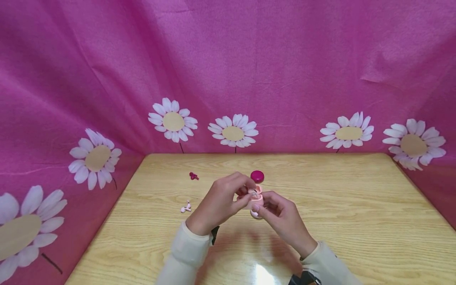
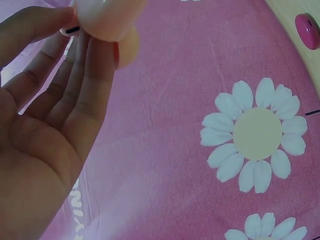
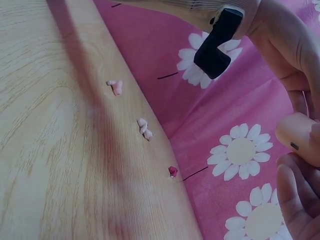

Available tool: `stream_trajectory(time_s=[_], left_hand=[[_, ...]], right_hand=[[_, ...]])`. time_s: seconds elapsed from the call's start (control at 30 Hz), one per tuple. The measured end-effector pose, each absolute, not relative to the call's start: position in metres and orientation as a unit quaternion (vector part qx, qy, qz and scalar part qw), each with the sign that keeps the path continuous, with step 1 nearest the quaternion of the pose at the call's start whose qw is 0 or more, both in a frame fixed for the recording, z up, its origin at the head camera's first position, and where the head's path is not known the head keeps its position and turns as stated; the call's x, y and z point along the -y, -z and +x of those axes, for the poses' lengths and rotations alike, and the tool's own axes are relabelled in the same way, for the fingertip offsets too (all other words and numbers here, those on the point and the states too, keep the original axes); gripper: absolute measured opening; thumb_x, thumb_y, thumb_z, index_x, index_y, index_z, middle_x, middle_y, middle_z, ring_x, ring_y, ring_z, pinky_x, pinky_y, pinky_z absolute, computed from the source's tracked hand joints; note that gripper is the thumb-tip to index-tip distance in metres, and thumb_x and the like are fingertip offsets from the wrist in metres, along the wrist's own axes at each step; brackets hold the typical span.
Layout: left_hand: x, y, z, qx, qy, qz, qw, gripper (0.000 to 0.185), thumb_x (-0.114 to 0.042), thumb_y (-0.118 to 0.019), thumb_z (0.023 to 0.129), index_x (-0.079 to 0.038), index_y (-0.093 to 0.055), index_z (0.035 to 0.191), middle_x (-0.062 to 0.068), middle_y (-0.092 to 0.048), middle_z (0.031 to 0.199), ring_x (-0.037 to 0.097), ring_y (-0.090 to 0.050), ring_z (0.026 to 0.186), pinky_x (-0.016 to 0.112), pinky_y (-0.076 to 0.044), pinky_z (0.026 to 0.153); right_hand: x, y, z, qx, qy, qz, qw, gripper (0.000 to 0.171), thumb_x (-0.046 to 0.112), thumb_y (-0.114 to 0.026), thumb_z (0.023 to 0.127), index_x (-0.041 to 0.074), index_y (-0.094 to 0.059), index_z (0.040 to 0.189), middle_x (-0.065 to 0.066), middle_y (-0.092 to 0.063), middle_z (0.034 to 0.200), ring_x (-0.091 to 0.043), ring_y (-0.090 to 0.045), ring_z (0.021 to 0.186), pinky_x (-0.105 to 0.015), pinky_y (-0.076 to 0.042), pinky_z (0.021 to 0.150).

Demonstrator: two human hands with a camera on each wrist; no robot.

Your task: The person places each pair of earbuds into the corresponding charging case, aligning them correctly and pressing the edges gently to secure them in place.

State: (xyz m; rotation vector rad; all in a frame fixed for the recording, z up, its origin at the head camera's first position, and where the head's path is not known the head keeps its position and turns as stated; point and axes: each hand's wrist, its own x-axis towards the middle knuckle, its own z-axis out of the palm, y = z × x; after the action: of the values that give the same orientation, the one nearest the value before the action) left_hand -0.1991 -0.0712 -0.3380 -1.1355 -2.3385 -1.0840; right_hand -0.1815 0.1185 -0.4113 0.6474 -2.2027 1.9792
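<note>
My right hand [image 1: 286, 219] grips a small light-pink earbud case [image 1: 256, 201], its lid [image 1: 259, 189] raised. Over the case's mouth, my left hand [image 1: 222, 204] pinches a pale earbud [image 2: 70, 31] with a black mark, between thumb and fingers. Most of that earbud is hidden by the fingers. Seen from the right wrist, the case [image 3: 295, 134] shows a dark port, with right-hand fingers [image 3: 290, 192] below it. Beneath the hands, a white round case [image 1: 255, 214] sits partly covered on the table.
A magenta round case [image 1: 257, 176] stands just beyond the hands. Left of them lie magenta earbuds [image 1: 193, 175] and white earbuds [image 1: 186, 207] on the wooden table [image 1: 356, 206]. The right wrist view also shows a pink earbud piece [image 3: 116, 87]. Flowered pink cloth [image 1: 285, 79] encloses the table.
</note>
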Motion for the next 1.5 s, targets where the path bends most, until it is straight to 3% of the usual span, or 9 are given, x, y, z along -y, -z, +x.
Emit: stream_trajectory(time_s=[0.53, 0.8, 1.03, 1.5], left_hand=[[0.0684, 0.3415, -0.1986, 0.826, 0.353, -0.407, 0.166, 0.011, -0.01, -0.075, 0.084, -0.01, -0.07, 0.093, -0.003, -0.064, 0.089, 0.003, -0.057, 0.074, 0.02, -0.051, 0.064], [0.0689, 0.3408, -0.1986, 0.83, 0.336, -0.412, 0.167, 0.012, -0.008, -0.075, 0.084, -0.01, -0.07, 0.096, -0.003, -0.065, 0.09, 0.004, -0.059, 0.076, 0.017, -0.05, 0.067], [0.0694, 0.3407, -0.1983, 0.829, 0.335, -0.414, 0.172, 0.012, -0.01, -0.074, 0.085, -0.01, -0.07, 0.096, -0.003, -0.065, 0.089, 0.004, -0.058, 0.076, 0.017, -0.05, 0.067], [0.0677, 0.3397, -0.197, 0.832, 0.337, -0.406, 0.172, 0.01, -0.013, -0.075, 0.085, -0.011, -0.069, 0.093, -0.005, -0.064, 0.083, 0.004, -0.058, 0.072, 0.017, -0.05, 0.064]], right_hand=[[-0.1188, 0.4113, -0.1794, 0.726, -0.648, 0.222, 0.051, 0.018, 0.014, -0.067, 0.091, 0.01, -0.065, 0.109, -0.008, -0.067, 0.089, -0.03, -0.065, 0.08, -0.035, -0.057, 0.071], [-0.1182, 0.4113, -0.1794, 0.728, -0.648, 0.218, 0.051, 0.017, 0.014, -0.067, 0.091, 0.01, -0.065, 0.107, -0.008, -0.067, 0.088, -0.022, -0.066, 0.078, -0.037, -0.057, 0.07], [-0.118, 0.4117, -0.1801, 0.728, -0.647, 0.219, 0.054, 0.017, 0.014, -0.067, 0.091, 0.01, -0.065, 0.107, -0.008, -0.067, 0.089, -0.027, -0.066, 0.079, -0.035, -0.057, 0.07], [-0.118, 0.4128, -0.1806, 0.721, -0.65, 0.232, 0.061, 0.016, 0.011, -0.067, 0.091, 0.008, -0.065, 0.107, -0.008, -0.068, 0.09, -0.024, -0.066, 0.078, -0.036, -0.057, 0.069]])
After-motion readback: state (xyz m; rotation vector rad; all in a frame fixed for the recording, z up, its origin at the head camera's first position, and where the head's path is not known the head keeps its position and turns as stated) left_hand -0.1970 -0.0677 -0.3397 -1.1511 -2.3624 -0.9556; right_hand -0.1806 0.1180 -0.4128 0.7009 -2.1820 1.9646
